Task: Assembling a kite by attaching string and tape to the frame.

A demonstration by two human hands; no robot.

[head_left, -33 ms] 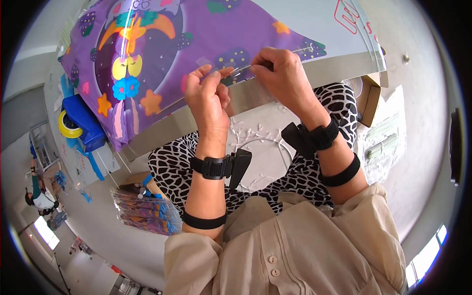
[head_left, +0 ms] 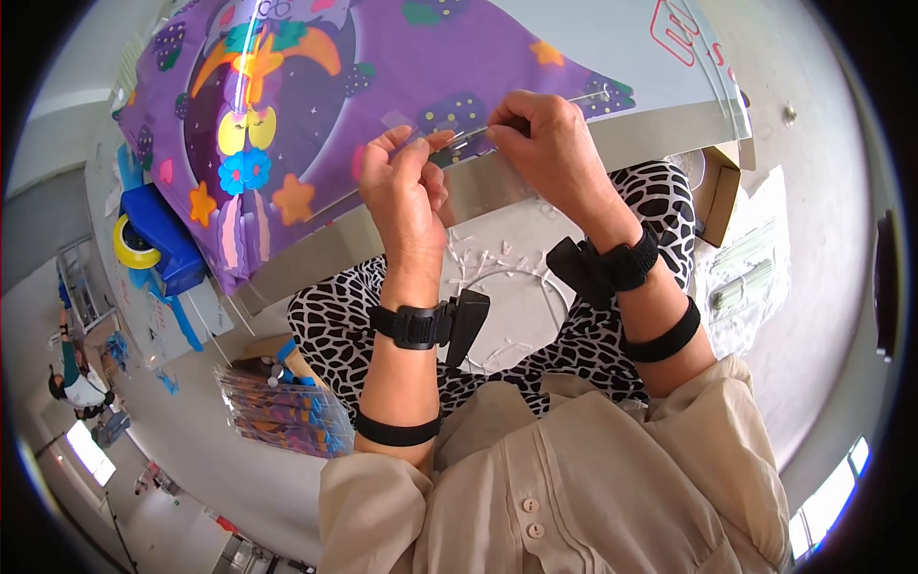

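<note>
A purple kite-like sheet point(head_left: 402, 67), printed with stars and strawberries, lies across the board in front of me. Along its near edge runs a thin pale rod point(head_left: 335, 204), reaching toward a small white tip at the sheet's right corner. My left hand point(head_left: 406, 187) pinches this rod near its middle, the index finger partly raised. From the right, my right hand point(head_left: 550, 134) has thumb and curled fingers closed on the same rod. A short shiny piece point(head_left: 459, 143) shows between the two hands; its exact kind is too small to tell.
Beneath the sheet is a grey-white board point(head_left: 684, 120). A blue tape dispenser point(head_left: 167, 239) with yellow tape stands at the left. Small white pieces point(head_left: 497, 256) lie between my knees. A packaged bundle point(head_left: 282, 411), a cardboard box point(head_left: 715, 196) and a plastic bag point(head_left: 746, 268) surround me. Another person point(head_left: 84, 392) is far left.
</note>
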